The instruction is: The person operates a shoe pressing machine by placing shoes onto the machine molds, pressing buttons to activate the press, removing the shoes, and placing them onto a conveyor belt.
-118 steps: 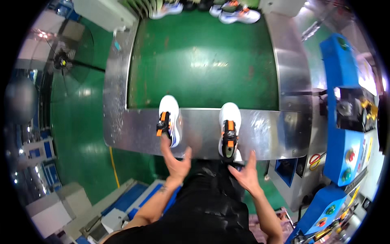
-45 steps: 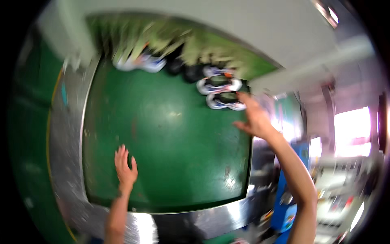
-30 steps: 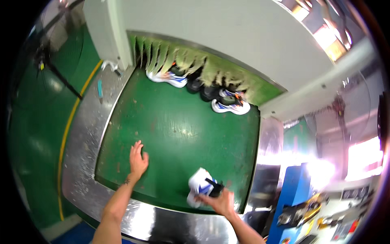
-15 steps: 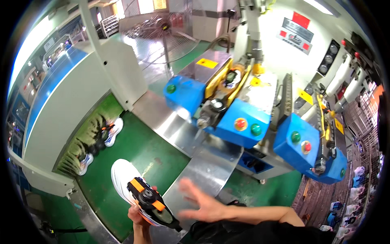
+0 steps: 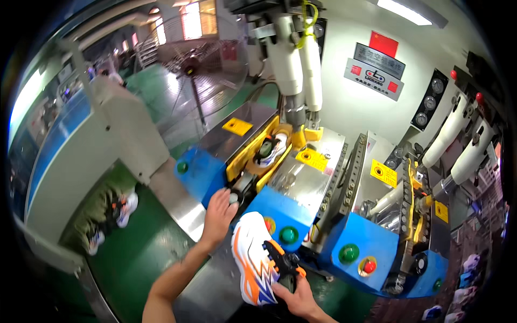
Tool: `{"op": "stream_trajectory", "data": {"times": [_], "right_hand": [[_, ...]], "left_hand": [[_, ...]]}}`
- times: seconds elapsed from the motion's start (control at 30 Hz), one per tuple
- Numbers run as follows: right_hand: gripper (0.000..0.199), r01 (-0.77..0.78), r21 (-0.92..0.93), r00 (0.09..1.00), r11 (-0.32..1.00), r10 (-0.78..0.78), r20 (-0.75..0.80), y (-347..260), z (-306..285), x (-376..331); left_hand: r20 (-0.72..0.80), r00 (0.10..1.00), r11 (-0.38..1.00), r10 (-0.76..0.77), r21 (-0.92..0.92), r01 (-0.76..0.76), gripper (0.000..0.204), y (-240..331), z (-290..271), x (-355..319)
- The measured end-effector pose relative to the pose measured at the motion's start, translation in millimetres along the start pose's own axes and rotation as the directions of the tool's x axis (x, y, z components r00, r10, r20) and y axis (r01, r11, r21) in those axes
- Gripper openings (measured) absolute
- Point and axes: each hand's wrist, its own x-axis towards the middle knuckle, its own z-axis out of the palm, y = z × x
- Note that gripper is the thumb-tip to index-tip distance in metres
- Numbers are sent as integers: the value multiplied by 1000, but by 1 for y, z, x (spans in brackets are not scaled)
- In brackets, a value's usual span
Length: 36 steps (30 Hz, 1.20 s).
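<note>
My right hand (image 5: pixel 297 299) grips a white running shoe (image 5: pixel 250 245) with orange and blue-purple side markings, low in front of me. The shoe's toe points up and away. A black fitting with orange tabs (image 5: pixel 287 259) sits at its opening, next to my thumb. My left hand (image 5: pixel 218 215) reaches forward with its fingers stretched out, at the round grey knob (image 5: pixel 233 198) on the front of the left press station; whether it presses the knob is hard to see. Another shoe (image 5: pixel 271 149) lies in that station between yellow side plates (image 5: pixel 253 148).
Blue housings with green and red buttons (image 5: pixel 288 234) front the machine. A second station (image 5: pixel 414 199) stands at right beneath white cylinders (image 5: pixel 468 151). At left, shoes (image 5: pixel 126 207) sit at a curtained opening in a grey machine (image 5: pixel 59 188). Beyond stands a large fan (image 5: pixel 190 65).
The shoe has passed from my left hand to my right and moved rightward. My left hand has gone forward to the press. The view has shifted toward the machine.
</note>
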Motion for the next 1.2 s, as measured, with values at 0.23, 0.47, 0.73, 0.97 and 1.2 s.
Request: {"op": "stream_trajectory", "data": {"times": [0.23, 0.47, 0.73, 0.97, 1.2], "right_hand": [[63, 48, -92, 987, 995, -61, -150, -43, 22, 61], [51, -187, -170, 890, 967, 94, -446, -51, 18, 98], [30, -400, 444, 850, 802, 506, -148, -88, 20, 323], [78, -227, -822, 625, 523, -568, -535, 48, 8, 491], [76, -217, -722, 675, 657, -433, -597, 10, 25, 503]], "left_hand": [[249, 969, 813, -15, 567, -133, 63, -112, 35, 292], [469, 795, 923, -384, 216, 318, 39, -64, 29, 334], [-161, 927, 773, -338, -610, 176, 64, -47, -174, 85], [-521, 703, 771, -483, -633, 61, 58, -74, -216, -90], [-623, 592, 810, -511, -580, 89, 57, -37, -190, -108]]}}
